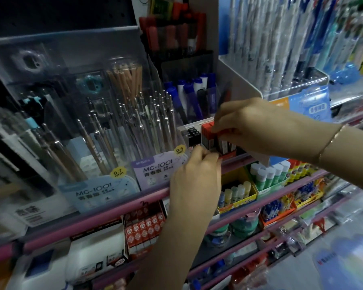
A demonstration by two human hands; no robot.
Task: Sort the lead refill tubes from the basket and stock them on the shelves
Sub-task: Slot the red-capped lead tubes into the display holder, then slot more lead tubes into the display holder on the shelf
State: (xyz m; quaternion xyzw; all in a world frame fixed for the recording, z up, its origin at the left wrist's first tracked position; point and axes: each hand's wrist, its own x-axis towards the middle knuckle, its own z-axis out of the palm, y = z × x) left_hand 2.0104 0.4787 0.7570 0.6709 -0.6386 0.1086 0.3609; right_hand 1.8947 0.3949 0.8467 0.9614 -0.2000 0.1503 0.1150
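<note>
Red-capped lead refill tubes (206, 136) stand upright in a small tray on the pink-edged shelf (96, 218), beside black-capped tubes (193, 135). My right hand (252, 126) reaches in from the right, its fingertips pinching the red cap of one tube in the row, and a dark tube (224, 95) sticks up above its fingers. My left hand (197, 176) comes up from below with curled fingers at the tray's front edge, pinching something small and dark; what it is stays hidden. The basket is out of view.
Clear display boxes of mechanical pencils (105, 126) labelled 0.7 mm and 0.5 mm fill the shelf to the left. Blue markers (189, 95) stand behind the tray. Glue sticks (268, 174) and correction items sit on lower shelves to the right.
</note>
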